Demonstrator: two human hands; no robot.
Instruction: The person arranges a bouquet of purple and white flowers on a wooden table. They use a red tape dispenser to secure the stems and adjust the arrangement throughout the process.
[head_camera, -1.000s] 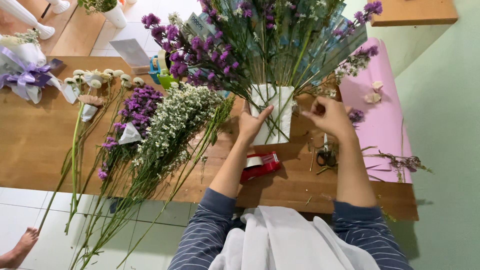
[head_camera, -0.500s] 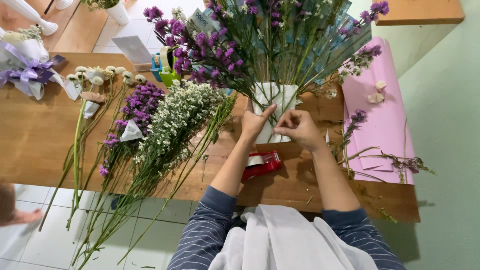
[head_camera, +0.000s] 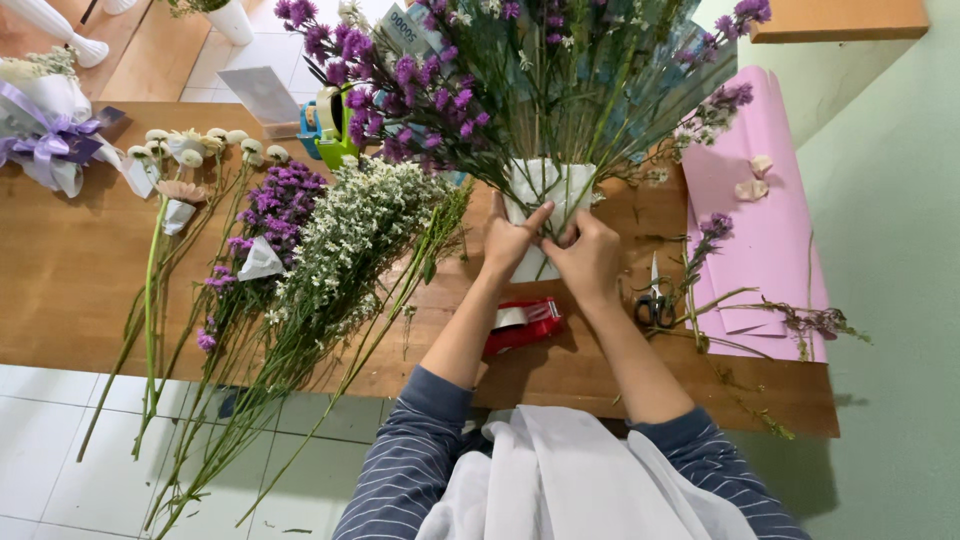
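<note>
Wooden table (head_camera: 90, 270): long, set against a green wall, stems overhanging its near edge.

Bouquet (head_camera: 520, 90): purple and white blooms fanned wide above a white paper wrap (head_camera: 545, 195), standing at the table's middle, far side. Both hands meet on the wrap's lower part.

Loose flowers: white sprays (head_camera: 350, 250), purple stems (head_camera: 270, 210) and white button blooms (head_camera: 190, 145) lie left of the bouquet, apart from the hands.

Pink paper roll (head_camera: 760, 240): lies at the right end, with trimmings on it.

Left hand (head_camera: 512, 243): closed around the wrap, index finger pointing up along it.

Right hand (head_camera: 585, 255): fingers curled, pressing the wrap just beside the left.

Red tape dispenser (head_camera: 525, 322): just below the hands, untouched. Scissors (head_camera: 655, 300): near the right wrist, idle.

Judgement: the binding holds best if one hand keeps the gathered stems tight while the other smooths the paper flat, without tilting the blooms.
</note>
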